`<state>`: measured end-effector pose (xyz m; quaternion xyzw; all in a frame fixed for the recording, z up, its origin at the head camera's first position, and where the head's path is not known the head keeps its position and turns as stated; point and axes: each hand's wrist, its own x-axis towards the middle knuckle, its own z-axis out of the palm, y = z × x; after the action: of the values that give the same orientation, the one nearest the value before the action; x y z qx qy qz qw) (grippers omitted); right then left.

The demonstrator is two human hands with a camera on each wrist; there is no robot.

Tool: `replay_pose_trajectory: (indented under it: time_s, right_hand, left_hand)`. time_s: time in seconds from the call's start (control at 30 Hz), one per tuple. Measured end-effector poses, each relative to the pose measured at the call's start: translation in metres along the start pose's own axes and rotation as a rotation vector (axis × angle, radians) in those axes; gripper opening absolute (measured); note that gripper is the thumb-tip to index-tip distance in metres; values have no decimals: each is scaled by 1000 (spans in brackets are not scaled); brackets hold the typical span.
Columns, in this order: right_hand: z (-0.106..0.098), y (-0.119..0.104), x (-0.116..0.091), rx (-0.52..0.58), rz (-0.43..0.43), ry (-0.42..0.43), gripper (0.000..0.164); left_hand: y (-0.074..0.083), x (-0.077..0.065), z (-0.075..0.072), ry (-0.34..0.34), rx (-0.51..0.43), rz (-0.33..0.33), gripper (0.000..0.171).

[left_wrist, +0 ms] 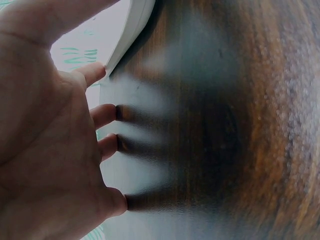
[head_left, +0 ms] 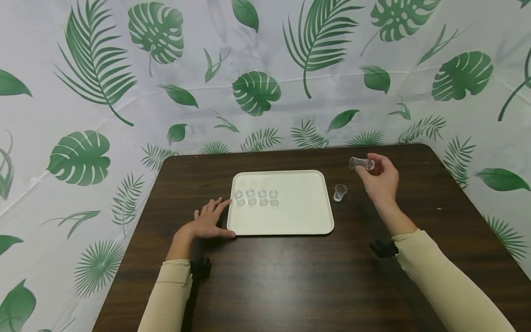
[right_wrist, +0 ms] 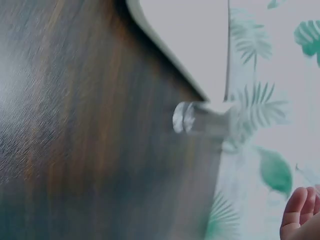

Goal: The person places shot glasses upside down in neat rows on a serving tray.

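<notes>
My right hand (head_left: 380, 180) grips a clear shot glass (head_left: 360, 163) by its thick base, above the table to the right of the tray; the glass lies sideways with its mouth to the left. A second shot glass (head_left: 340, 192) stands mouth up on the table just off the tray's right edge. With fingers spread, my left hand (head_left: 206, 223) rests at the left side of the cream tray (head_left: 298, 221), thumb and index finger at its rim. In the left wrist view its other fingertips (left_wrist: 119, 200) touch the table. Only fingers (right_wrist: 297, 210) of my right hand show in the right wrist view.
Several small clear glasses (head_left: 262, 198) stand in a row, narrower end up, on the tray's left half. The dark wooden table (head_left: 282, 281) reaches back to a white cloth (head_left: 207, 110) printed with green leaves.
</notes>
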<state>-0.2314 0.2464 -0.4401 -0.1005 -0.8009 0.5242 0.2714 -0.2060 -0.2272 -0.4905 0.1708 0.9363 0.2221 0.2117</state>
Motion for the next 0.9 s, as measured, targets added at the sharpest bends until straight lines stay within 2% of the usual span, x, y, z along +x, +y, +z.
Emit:
replay_pose_trajectory:
  time_s: [0.13, 0.37, 0.5, 0.67, 0.8, 0.9]
  right_hand:
    - [12, -14, -7, -17, -146, -93, 36]
    - [37, -18, -30, -226, -283, -520, 37]
    - [54, -11, -45, -318, -318, -658, 38]
    - [71, -2, -57, -418, -314, -716, 36]
    - [81, 2, -60, -453, -298, -699, 36]
    - [87, 5, -59, -440, -289, -677, 36]
  left_hand:
    - [0, 0, -1, 8, 4, 1, 107]
    - [0, 0, 0, -4, -2, 0, 107]
    - [0, -1, 1, -12, 1, -14, 107]
    - [1, -2, 1, -4, -2, -17, 107]
    - [1, -2, 1, 0, -4, -12, 106]
    - [1, -2, 1, 7, -1, -8, 106]
